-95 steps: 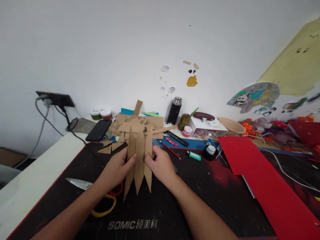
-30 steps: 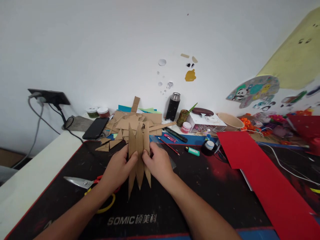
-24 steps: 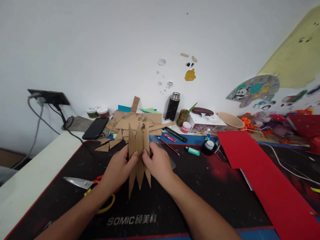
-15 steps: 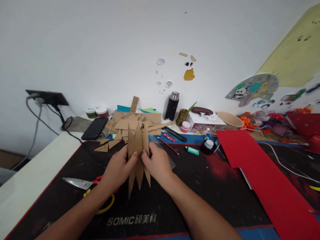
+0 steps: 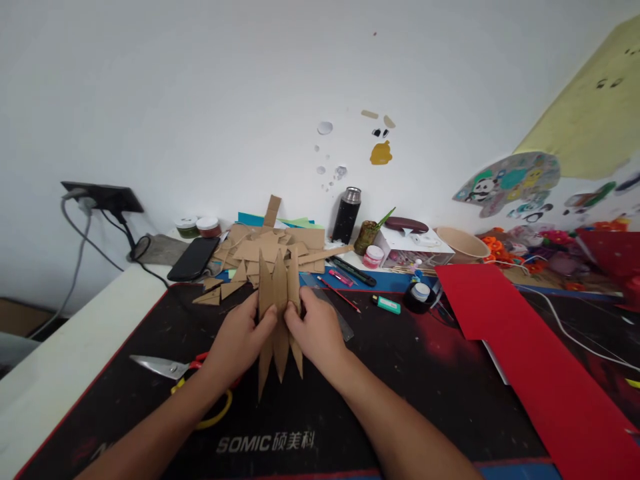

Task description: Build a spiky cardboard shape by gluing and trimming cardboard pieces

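A folded cardboard piece (image 5: pixel 280 327) with pointed ends at top and bottom stands between my hands over the black mat (image 5: pixel 400 400). My left hand (image 5: pixel 245 333) grips its left edge, thumb on the front face. My right hand (image 5: pixel 315 327) pinches the right side, its thumb pressing near a fold. The fingers behind the cardboard are hidden. Scissors with red handles (image 5: pixel 160 366) lie on the mat beside my left forearm, and a yellow scissor handle (image 5: pixel 218 419) shows partly under that arm.
Cardboard scraps (image 5: pixel 260 248) are piled behind my hands. A black phone (image 5: pixel 193 259) lies to their left. A black bottle (image 5: pixel 347 215), a red pencil (image 5: pixel 339 295), a teal glue stick or eraser (image 5: pixel 388 305) and red card (image 5: pixel 520 347) are further right.
The whole view has shifted slightly, so everything appears a little lower and to the right. Both hands keep the same hold on the folded cardboard.
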A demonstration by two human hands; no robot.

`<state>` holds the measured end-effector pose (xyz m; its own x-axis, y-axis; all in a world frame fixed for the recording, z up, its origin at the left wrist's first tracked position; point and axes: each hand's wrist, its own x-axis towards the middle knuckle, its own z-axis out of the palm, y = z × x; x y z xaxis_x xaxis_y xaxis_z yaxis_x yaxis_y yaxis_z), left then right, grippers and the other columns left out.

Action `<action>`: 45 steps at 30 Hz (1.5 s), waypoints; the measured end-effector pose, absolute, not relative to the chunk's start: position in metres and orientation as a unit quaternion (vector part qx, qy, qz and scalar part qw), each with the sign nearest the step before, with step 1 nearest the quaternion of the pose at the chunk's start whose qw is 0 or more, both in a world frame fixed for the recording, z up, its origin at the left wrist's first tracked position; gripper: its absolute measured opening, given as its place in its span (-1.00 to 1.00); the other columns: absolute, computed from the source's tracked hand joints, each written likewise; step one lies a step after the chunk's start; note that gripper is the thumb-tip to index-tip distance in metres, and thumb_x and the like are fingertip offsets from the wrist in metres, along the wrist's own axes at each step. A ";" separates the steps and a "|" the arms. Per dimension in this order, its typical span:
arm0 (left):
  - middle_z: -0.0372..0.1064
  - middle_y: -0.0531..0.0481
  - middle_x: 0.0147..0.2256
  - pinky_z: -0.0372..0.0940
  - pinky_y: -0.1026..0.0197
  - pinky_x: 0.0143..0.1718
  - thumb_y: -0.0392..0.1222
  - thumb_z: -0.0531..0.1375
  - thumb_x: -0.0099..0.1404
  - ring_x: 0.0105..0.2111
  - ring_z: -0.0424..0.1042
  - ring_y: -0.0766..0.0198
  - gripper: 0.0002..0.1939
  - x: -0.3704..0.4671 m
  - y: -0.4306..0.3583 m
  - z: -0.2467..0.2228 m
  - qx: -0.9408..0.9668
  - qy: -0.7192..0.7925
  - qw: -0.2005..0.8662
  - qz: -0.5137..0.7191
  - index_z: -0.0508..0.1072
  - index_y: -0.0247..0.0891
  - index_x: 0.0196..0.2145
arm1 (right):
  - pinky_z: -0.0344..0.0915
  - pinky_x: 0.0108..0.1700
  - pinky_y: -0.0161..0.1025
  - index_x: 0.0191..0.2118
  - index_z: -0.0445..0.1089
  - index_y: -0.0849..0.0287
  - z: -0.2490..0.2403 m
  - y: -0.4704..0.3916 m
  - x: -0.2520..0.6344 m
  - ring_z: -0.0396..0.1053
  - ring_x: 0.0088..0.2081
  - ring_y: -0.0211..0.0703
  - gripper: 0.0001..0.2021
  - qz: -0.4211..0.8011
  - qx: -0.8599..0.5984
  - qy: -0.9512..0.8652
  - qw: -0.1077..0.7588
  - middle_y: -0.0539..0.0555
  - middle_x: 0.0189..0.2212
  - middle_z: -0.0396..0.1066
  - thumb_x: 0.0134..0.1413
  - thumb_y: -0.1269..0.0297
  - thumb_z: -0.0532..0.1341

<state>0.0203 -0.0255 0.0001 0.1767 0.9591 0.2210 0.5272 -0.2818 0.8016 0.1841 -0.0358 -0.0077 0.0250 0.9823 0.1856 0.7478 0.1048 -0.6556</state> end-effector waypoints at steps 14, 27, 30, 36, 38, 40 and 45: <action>0.69 -0.17 -0.11 0.50 0.00 -0.06 0.04 0.09 0.36 -0.10 0.65 -0.10 -0.61 0.022 -0.028 0.006 0.712 0.525 0.287 0.367 0.53 -0.21 -0.04 | 0.01 -0.31 -0.24 -0.21 0.38 0.10 -0.008 -0.034 0.182 0.42 -0.35 -0.09 -0.96 0.195 -0.654 -0.665 0.302 0.02 -0.41 0.49 0.31 0.30 0.21; 0.67 -0.24 -0.05 0.48 -0.02 -0.01 0.04 0.06 0.37 -0.03 0.64 -0.14 -0.59 0.024 -0.028 0.003 0.720 0.531 0.268 0.357 0.50 -0.25 -0.01 | -0.07 -0.34 -0.21 -0.23 0.38 0.11 -0.006 -0.035 0.181 0.38 -0.38 -0.10 -0.95 0.181 -0.663 -0.669 0.283 0.02 -0.43 0.49 0.31 0.30 0.22; 0.67 -0.24 -0.03 0.47 -0.01 0.03 0.04 0.07 0.37 0.00 0.63 -0.13 -0.57 0.025 -0.029 0.004 0.718 0.530 0.268 0.363 0.50 -0.25 0.01 | -0.07 -0.34 -0.21 -0.22 0.38 0.11 -0.007 -0.035 0.180 0.39 -0.38 -0.09 -0.95 0.175 -0.665 -0.668 0.284 0.04 -0.42 0.50 0.31 0.30 0.22; 0.69 -0.18 -0.09 0.49 0.01 -0.01 0.05 0.07 0.36 -0.07 0.65 -0.10 -0.61 0.025 -0.029 0.004 0.714 0.539 0.267 0.358 0.51 -0.21 -0.03 | -0.07 -0.35 -0.20 -0.21 0.39 0.10 -0.009 -0.035 0.180 0.42 -0.36 -0.07 -0.95 0.175 -0.664 -0.667 0.289 0.06 -0.40 0.52 0.32 0.29 0.22; 0.69 -0.16 -0.07 0.48 0.01 0.00 0.04 0.08 0.35 -0.05 0.64 -0.11 -0.62 0.025 -0.028 0.004 0.713 0.538 0.264 0.363 0.51 -0.18 -0.03 | -0.06 -0.34 -0.20 -0.21 0.40 0.11 -0.009 -0.035 0.180 0.44 -0.35 -0.06 -0.95 0.175 -0.664 -0.667 0.290 0.06 -0.39 0.53 0.33 0.29 0.21; 0.69 -0.17 -0.07 0.48 0.01 0.00 0.04 0.08 0.35 -0.05 0.64 -0.11 -0.62 0.025 -0.028 0.004 0.713 0.539 0.261 0.365 0.52 -0.19 -0.03 | -0.05 -0.33 -0.20 -0.20 0.40 0.11 -0.008 -0.036 0.180 0.45 -0.34 -0.06 -0.95 0.180 -0.662 -0.667 0.290 0.07 -0.38 0.54 0.33 0.29 0.21; 0.68 -0.20 -0.08 0.48 0.00 -0.01 0.04 0.06 0.37 -0.07 0.64 -0.11 -0.60 0.025 -0.029 0.004 0.713 0.540 0.264 0.360 0.51 -0.23 -0.03 | -0.03 -0.33 -0.20 -0.16 0.42 0.11 -0.006 -0.036 0.179 0.45 -0.33 -0.05 -0.94 0.190 -0.662 -0.665 0.288 0.08 -0.36 0.55 0.33 0.29 0.21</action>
